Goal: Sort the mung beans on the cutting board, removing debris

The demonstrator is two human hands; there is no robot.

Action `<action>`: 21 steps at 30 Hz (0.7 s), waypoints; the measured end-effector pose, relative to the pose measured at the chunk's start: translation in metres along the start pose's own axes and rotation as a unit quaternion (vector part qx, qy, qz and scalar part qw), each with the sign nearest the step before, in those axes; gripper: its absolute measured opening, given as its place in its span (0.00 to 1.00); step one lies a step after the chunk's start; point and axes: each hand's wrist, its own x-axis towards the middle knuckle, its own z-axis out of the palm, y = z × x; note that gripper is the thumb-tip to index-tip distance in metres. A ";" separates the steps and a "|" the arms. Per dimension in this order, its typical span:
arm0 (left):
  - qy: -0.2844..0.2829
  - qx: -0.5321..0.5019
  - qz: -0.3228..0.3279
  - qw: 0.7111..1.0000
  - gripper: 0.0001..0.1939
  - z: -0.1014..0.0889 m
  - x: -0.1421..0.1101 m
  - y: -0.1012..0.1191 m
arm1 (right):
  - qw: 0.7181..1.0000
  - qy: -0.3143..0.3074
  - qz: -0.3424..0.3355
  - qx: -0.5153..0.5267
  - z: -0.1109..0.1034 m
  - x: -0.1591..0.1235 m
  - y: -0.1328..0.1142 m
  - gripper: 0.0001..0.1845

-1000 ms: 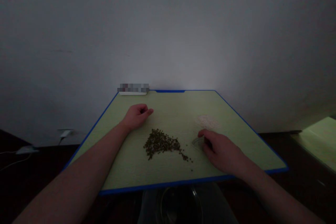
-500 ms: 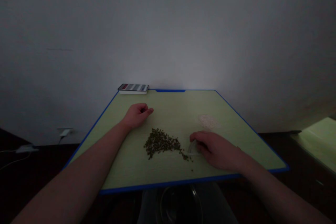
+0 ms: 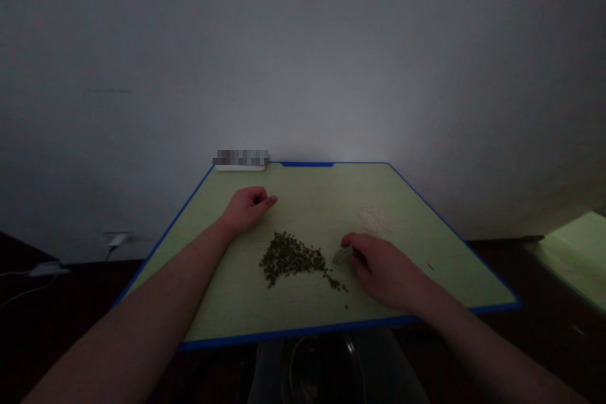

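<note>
My left hand (image 3: 247, 208) rests on the table in a loose fist, thumb along the side and nothing seen in it. Just right of it and nearer to me lies a heap of small dark greenish-brown grains (image 3: 290, 257), like dried beans or seeds, trailing off toward the right. My right hand (image 3: 376, 265) is curled round a clear, curved, cup-like piece (image 3: 341, 257), mostly hidden by the fingers; its rim faces the heap's right end. Beyond this hand is a thin spread of pale, rice-like grains (image 3: 376, 219).
The pale green table (image 3: 312, 192) has a blue edge and stands against a grey wall. At its far left corner sits a white box (image 3: 240, 168) with a pixelated top. A glass-like round container (image 3: 324, 366) is between my legs. A small dark sliver (image 3: 430, 266) lies at right.
My right hand and the clear piece have shifted slightly left, closer to the dark grains, uncovering the dark sliver. My left hand has stayed in place.
</note>
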 end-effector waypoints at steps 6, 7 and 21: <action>-0.002 0.010 0.004 1.000 0.20 0.000 0.001 -0.002 | 1.000 -0.001 -0.008 0.008 0.000 -0.003 0.002 0.15; -0.002 0.010 0.004 1.000 0.20 0.001 0.001 -0.002 | 1.000 -0.001 -0.011 0.009 0.000 -0.003 0.003 0.15; 0.002 -0.006 0.000 1.000 0.20 0.000 0.000 -0.001 | 1.000 -0.002 -0.016 0.016 0.002 0.000 -0.006 0.14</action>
